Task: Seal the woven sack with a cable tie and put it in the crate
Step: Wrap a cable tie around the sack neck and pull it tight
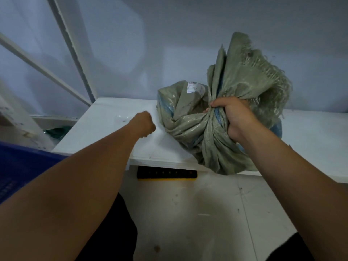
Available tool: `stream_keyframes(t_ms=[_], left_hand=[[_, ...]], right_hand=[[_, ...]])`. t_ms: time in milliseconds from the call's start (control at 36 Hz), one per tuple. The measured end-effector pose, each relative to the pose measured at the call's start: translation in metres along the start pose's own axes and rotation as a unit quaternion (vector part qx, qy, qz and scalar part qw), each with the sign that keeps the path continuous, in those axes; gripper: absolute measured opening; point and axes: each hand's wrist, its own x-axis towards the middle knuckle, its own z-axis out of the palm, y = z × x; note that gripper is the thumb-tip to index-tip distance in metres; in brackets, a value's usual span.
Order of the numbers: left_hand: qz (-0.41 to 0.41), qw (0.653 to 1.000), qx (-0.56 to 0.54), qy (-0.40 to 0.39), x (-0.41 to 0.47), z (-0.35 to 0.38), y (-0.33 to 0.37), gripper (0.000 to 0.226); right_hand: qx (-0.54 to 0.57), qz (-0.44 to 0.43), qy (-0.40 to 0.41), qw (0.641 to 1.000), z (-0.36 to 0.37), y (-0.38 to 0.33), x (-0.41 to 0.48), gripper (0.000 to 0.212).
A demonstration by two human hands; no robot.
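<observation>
Step in hand: closing the neck. The woven sack (188,129) sits on the white table (113,132). The right hand (233,117) is clenched round its gathered neck, with the frayed mouth above. The left hand (146,124) is just left of the sack, fingers curled; whether it holds anything cannot be told. No cable tie is visible. Next move, in my judgement: 1 tie round the neck. The blue crate (20,166) lies well left of the sack and lower.

White table (113,113) w/ green woven sack (188,125) on it; overhangs front edge.
</observation>
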Motion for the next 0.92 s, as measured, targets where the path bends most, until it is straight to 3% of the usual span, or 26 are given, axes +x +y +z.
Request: stream_keyframes(t_ms=[56, 111, 278, 361, 472, 667, 806, 917], left_hand=[[-0.040, 0.994, 0.012, -0.104, 0.003, 0.013, -0.012, 0.024], [-0.071, 0.986, 0.023, -0.149, 0.001, 0.025, -0.022, 0.034], [-0.041, 0.989, 0.094, -0.105, -0.002, 0.050, -0.041, 0.056], [-0.031, 0.995, 0.063, -0.070, 0.004, 0.057, -0.037, 0.048], [-0.103, 0.989, -0.042, -0.094, 0.012, 0.060, -0.033, 0.040], [-0.099, 0.987, -0.042, -0.122, 0.004, 0.061, -0.017, 0.036], [-0.085, 0.982, -0.030, -0.167, -0.005, 0.046, -0.012, 0.013], [-0.094, 0.990, -0.050, -0.097, 0.004, 0.022, -0.022, 0.017]], right_hand=[[0.001, 0.000, 0.007, 1.000, 0.000, 0.001, 0.003, 0.021], [0.002, 0.008, 0.013, 1.000, -0.001, 0.002, 0.006, 0.032], [0.002, 0.031, 0.013, 0.999, -0.005, 0.005, 0.013, 0.040], [-0.002, 0.037, 0.009, 0.999, -0.007, 0.009, 0.014, 0.036], [0.002, 0.040, -0.004, 0.999, -0.007, 0.012, 0.018, 0.023], [0.010, 0.036, -0.019, 0.999, -0.007, 0.012, 0.018, 0.018], [0.017, 0.033, -0.021, 0.999, -0.009, 0.009, 0.013, 0.017], [0.034, 0.027, -0.022, 0.999, -0.013, 0.004, 0.010, 0.016]])
